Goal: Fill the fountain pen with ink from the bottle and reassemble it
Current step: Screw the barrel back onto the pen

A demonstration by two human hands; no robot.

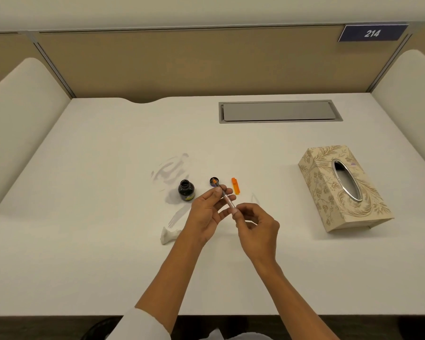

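both hands are raised just above the white desk [108, 241], holding between them a slim fountain pen section with a clear converter tube and an orange grip [225, 196], tilted so that its nib end points away and up-left. the left hand [206, 214] pinches the pen's middle between thumb and curled fingers, while the right hand [253, 224] pinches the near end of the tube with its thumb and fingertips, the other fingers curled under. the pen's nib end overlaps, in this view, a small round black bottle cap [213, 181] lying on the desk behind it; whether they touch cannot be told. just left of the cap stands an open, squat dark glass ink bottle with a yellowish label [186, 190], upright and close to the left hand's fingers but apart from them. to the right of the cap lies a short translucent orange pen piece [235, 185], flat on the desk, near the pen but not touching it. a crumpled white tissue [168, 235] lies on the desk beside the left wrist. well to the right sits a rectangular beige tissue box with a floral pattern and an oval metal-rimmed opening [341, 190]. farther back a grey rectangular cable hatch [279, 111] is set into the desk, and a blue sign reading 214 [372, 33] hangs on the tan partition.
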